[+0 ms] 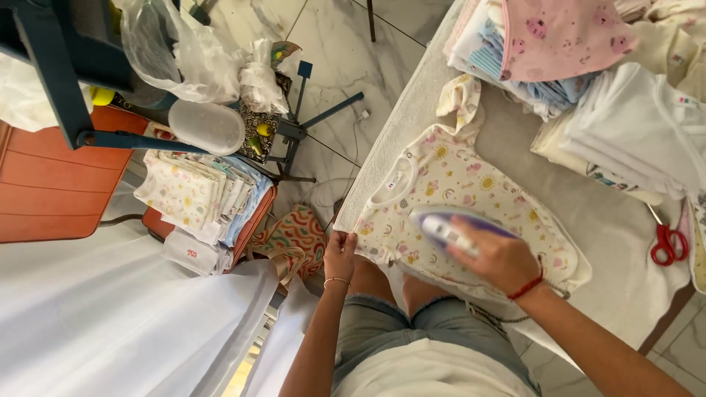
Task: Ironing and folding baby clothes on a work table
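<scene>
A small cream baby top (471, 180) with a sun and rainbow print lies flat on the padded grey table (588, 213). My right hand (498, 257) grips the handle of a purple and white iron (441, 226) that rests on the lower part of the top. My left hand (339, 254) pinches the garment's sleeve edge at the table's near left side and holds it taut. A red string bracelet is on my right wrist, a thin bangle on my left.
Piles of folded baby clothes (544, 44) and white garments (640, 125) lie at the table's far side. Red scissors (668, 242) rest at the right. A stack of folded clothes (198, 198) sits on an orange seat at left, beside a patterned bag (294, 239).
</scene>
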